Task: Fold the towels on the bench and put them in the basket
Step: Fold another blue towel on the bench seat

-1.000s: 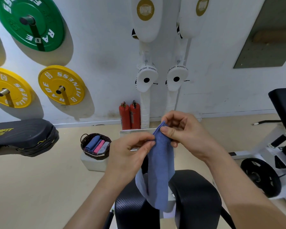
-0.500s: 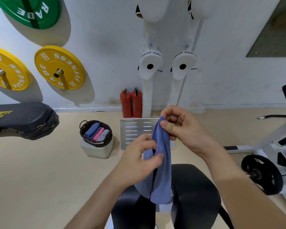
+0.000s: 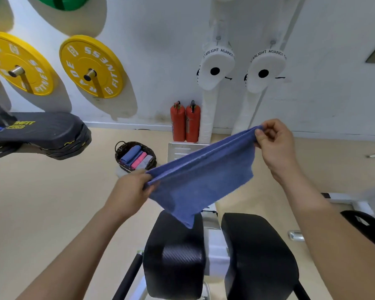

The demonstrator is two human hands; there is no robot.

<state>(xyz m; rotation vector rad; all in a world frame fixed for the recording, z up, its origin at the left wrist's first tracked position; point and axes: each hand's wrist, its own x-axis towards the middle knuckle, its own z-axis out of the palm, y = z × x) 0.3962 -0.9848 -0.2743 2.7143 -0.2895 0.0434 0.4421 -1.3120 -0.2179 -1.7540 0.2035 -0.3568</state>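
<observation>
I'm mid-fold, pinching the blue towel point(image 3: 201, 176) taut between left hand point(image 3: 128, 191) and right hand point(image 3: 275, 148); next, I reckon, I'm bringing its ends together, then reaching for the basket point(image 3: 136, 144) beyond my left hand.

Slung slantwise between the two grips: blue terry-cloth towel point(image 3: 201, 176), pinched at its near-left end by the left hand point(image 3: 128, 191), at its far-right end by the right hand point(image 3: 275, 148). Directly below the grips, under the towel's hanging corner: black padded two-part bench point(image 3: 175, 256). Just beyond the left-hand grip, on the floor: dark round wicker basket point(image 3: 118, 156), folded towels point(image 3: 136, 158) side by side inside. Behind the towel, between the grips: pale slotted metal plate point(image 3: 180, 148). Farther beyond, against the wall: two red cylindrical fire extinguishers point(image 3: 185, 122). Far left of the left-hand grip: black stacked rubber step platform point(image 3: 41, 133), yellow round weight plates point(image 3: 91, 66) on the wall above.
</observation>
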